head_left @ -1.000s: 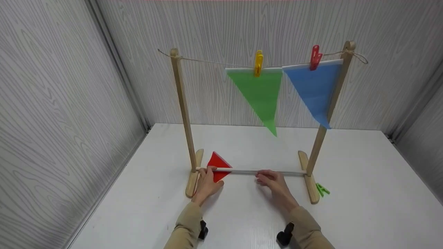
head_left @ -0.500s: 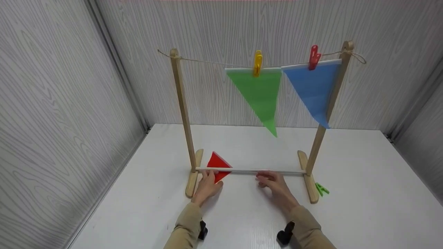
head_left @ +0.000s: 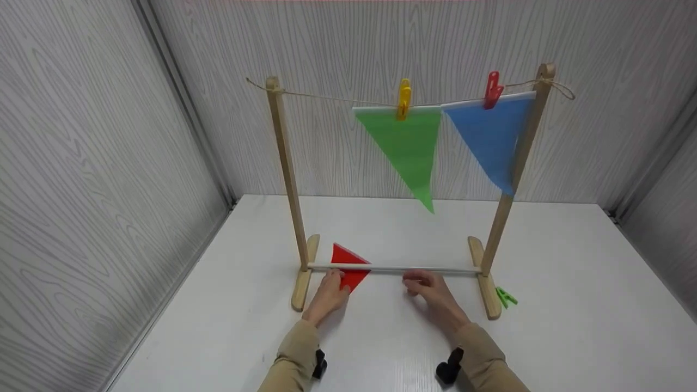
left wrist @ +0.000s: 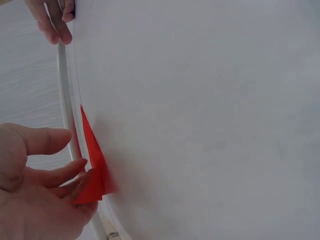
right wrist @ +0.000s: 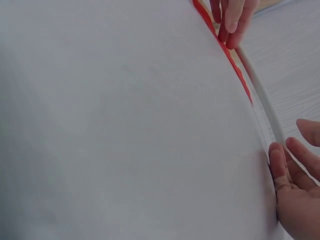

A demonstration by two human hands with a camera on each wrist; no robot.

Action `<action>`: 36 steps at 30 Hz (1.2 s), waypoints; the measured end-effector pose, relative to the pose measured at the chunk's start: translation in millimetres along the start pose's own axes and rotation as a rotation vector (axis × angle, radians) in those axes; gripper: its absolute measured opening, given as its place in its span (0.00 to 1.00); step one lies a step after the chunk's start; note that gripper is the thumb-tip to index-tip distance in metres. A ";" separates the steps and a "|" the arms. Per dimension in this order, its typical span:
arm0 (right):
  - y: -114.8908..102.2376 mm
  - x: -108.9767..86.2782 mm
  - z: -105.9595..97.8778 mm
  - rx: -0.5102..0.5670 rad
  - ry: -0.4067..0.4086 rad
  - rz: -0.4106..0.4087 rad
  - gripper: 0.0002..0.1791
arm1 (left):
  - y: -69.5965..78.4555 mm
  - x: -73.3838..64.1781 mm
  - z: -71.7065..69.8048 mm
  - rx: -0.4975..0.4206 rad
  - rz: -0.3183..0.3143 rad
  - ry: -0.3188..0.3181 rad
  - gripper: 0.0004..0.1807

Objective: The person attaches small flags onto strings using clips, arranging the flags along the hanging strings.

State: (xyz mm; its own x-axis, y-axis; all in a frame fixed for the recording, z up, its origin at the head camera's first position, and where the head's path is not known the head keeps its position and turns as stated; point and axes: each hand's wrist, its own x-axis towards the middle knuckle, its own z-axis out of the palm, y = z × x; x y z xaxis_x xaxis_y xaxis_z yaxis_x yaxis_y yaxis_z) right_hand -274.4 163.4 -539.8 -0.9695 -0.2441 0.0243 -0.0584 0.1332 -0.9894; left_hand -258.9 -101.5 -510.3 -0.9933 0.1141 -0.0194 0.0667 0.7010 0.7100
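A red pennant [head_left: 354, 278] lies on the table, passing beneath the white crossbar [head_left: 392, 267] of a wooden stand. My left hand [head_left: 329, 298] is at its left part; the left wrist view shows fingers [left wrist: 75, 170] touching the red pennant [left wrist: 95, 162], with the thumb [left wrist: 50, 140] held apart from it. Beside the crossbar's middle is my right hand [head_left: 433, 294], its fingers loosely bent and holding nothing. Fingertips [right wrist: 277, 160] of that hand are close by the crossbar [right wrist: 262, 92] in the right wrist view; contact is unclear.
Two wooden posts [head_left: 286, 163] carry a string [head_left: 326, 97]. From it hang a green pennant [head_left: 409, 147] under a yellow clothespin [head_left: 403, 99] and a blue pennant [head_left: 490, 136] under a red clothespin [head_left: 493, 90]. A green clothespin [head_left: 506, 297] lies beside the right foot [head_left: 488, 296].
The red pennant has slid a little to the right and toward me, along with my left fingers, which have come off the crossbar's left end. My right hand has stayed nearly still.
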 end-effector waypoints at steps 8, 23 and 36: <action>1.0 -0.7 0.0 -0.036 0.007 0.016 0.22 | 2.6 -4.3 2.5 -0.042 -0.043 0.003 0.20; 0.4 -2.0 0.7 -0.052 0.002 0.004 0.21 | 4.7 -4.9 2.8 0.079 0.012 0.066 0.19; 0.4 -2.7 1.5 -0.070 0.013 -0.004 0.20 | 5.1 -5.5 5.4 0.138 0.141 0.042 0.14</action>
State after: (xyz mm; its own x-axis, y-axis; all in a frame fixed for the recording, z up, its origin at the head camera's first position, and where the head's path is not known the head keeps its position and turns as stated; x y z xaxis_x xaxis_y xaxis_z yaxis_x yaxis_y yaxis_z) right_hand -271.4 162.6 -540.4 -0.9722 -0.2322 0.0304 -0.0782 0.1993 -0.9768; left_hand -252.5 -94.7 -510.5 -0.9761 0.1904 0.1047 0.2147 0.7706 0.6001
